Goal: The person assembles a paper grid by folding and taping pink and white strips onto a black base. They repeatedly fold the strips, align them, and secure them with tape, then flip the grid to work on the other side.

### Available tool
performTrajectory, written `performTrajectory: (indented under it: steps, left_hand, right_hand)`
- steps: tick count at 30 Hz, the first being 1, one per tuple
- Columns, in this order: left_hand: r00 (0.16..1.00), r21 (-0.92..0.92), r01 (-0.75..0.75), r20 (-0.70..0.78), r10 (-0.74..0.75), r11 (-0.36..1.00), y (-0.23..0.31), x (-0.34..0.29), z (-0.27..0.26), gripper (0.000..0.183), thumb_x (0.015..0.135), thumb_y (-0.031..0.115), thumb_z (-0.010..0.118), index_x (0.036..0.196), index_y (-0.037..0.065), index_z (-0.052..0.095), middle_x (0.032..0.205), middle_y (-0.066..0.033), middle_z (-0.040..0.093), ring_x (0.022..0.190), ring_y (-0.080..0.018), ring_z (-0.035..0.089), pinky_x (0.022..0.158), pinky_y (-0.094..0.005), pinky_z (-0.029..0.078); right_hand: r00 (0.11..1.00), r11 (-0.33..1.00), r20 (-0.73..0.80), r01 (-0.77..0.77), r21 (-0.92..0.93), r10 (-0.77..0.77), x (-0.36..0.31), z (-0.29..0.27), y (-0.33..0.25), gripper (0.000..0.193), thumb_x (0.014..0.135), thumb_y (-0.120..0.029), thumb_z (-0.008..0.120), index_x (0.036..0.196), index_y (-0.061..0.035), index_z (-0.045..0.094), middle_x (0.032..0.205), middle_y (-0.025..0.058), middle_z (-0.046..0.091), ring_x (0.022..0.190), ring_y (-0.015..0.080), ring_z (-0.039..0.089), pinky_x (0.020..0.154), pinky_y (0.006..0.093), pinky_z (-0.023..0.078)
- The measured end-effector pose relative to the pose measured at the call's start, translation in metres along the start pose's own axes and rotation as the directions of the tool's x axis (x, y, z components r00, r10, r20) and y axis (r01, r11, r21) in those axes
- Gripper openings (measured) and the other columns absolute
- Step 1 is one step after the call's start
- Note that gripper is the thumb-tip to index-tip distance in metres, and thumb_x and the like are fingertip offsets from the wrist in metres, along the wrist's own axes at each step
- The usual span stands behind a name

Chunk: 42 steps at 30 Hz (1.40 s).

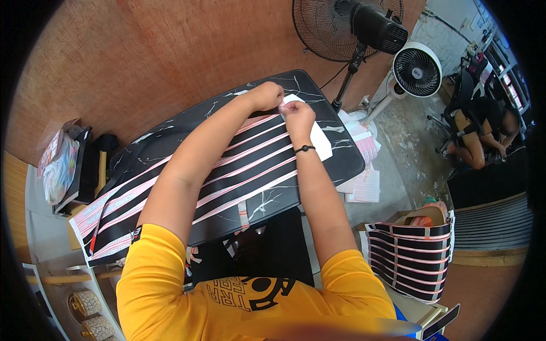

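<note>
A long sheet of black bands alternating with pink-and-white paper strips (244,153) lies across a black marble-patterned table (264,207). At its far right end my left hand (267,95) is closed, fingers curled inward. Just beside it my right hand (299,120), with a dark bracelet at the wrist, is pinched closed by the sheet's edge. A pale pinkish bit shows between the hands, but what the fingertips grip is too small to make out. White paper (322,142) lies partly under my right hand. A red-and-black ribbon-like strip (95,233) rests on the sheet's near left end.
A black stand fan (380,27) and a white fan (417,69) stand beyond the table's right corner. Printed papers (364,186) lie right of the table. Another striped sheet (407,256) drapes over a container at lower right. A person (475,128) sits far right. Plastic bags (61,165) sit left.
</note>
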<state>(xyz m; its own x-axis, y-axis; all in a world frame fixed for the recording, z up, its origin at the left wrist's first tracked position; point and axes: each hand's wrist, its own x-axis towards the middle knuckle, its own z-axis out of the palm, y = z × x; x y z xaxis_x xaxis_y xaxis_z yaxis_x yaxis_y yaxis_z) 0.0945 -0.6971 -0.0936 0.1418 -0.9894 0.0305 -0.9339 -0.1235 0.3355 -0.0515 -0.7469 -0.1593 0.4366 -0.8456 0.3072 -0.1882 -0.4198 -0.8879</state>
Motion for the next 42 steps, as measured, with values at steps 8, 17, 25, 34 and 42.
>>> performTrajectory:
  steps: [8,17,25,34,42]
  left_hand:
    - [0.945,-0.182,-0.009,-0.322,-0.051,0.983,-0.006,-0.011,-0.002,0.017,0.089,0.013,0.066,0.101,0.003,0.072,0.097,-0.0166,0.069,0.093,-0.0307,0.065,0.084,-0.0396,0.051]
    - [0.994,0.017,0.051,-0.099,-0.049,0.999,0.008,-0.045,-0.017,0.029,0.075,0.023,0.08,0.093,0.004,0.07,0.096,-0.0151,0.067,0.089,-0.0298,0.065,0.078,-0.0406,0.05]
    - [0.99,-0.023,-0.044,-0.138,0.041,0.999,0.015,-0.05,-0.002,0.042,0.076,0.013,0.076,0.113,0.006,0.056,0.097,-0.0181,0.068,0.093,-0.0369,0.066,0.08,-0.0449,0.051]
    - [0.946,0.449,-0.172,-0.174,0.274,0.877,0.028,-0.03,-0.005,0.031,0.081,0.021,0.068,0.105,0.006,0.056,0.089,-0.0165,0.069,0.089,-0.0329,0.069,0.081,-0.044,0.053]
    - [0.933,0.508,-0.12,-0.236,0.272,0.853,0.027,-0.026,0.0,0.027,0.08,0.018,0.067,0.102,0.007,0.055,0.085,-0.0135,0.068,0.085,-0.0318,0.069,0.079,-0.0418,0.052]
  right_hand:
    - [0.993,0.992,0.07,-0.103,0.078,0.098,0.002,-0.006,-0.005,0.01,0.077,-0.012,0.079,0.081,-0.0036,0.074,0.075,0.0143,0.071,0.068,0.0272,0.069,0.068,0.0359,0.053]
    - [0.998,0.999,0.062,-0.03,-0.034,0.032,0.002,-0.005,-0.003,0.014,0.077,-0.012,0.079,0.089,-0.0083,0.072,0.083,0.0082,0.072,0.079,0.0255,0.069,0.075,0.0374,0.052]
    - [0.993,0.987,0.115,0.003,-0.161,0.015,0.0,-0.006,-0.005,0.039,0.069,-0.008,0.083,0.102,-0.0144,0.064,0.095,0.0005,0.07,0.102,0.0266,0.063,0.092,0.0438,0.044]
    - [0.989,0.958,0.146,0.043,-0.283,-0.001,-0.001,-0.008,-0.012,0.045,0.069,-0.009,0.084,0.108,-0.0141,0.061,0.105,0.0042,0.068,0.109,0.0285,0.06,0.094,0.0446,0.044]
    - [0.987,0.959,0.159,0.033,-0.281,0.012,-0.002,-0.01,-0.013,0.043,0.07,-0.009,0.083,0.107,-0.0151,0.062,0.108,0.0043,0.068,0.111,0.0286,0.059,0.096,0.0449,0.042]
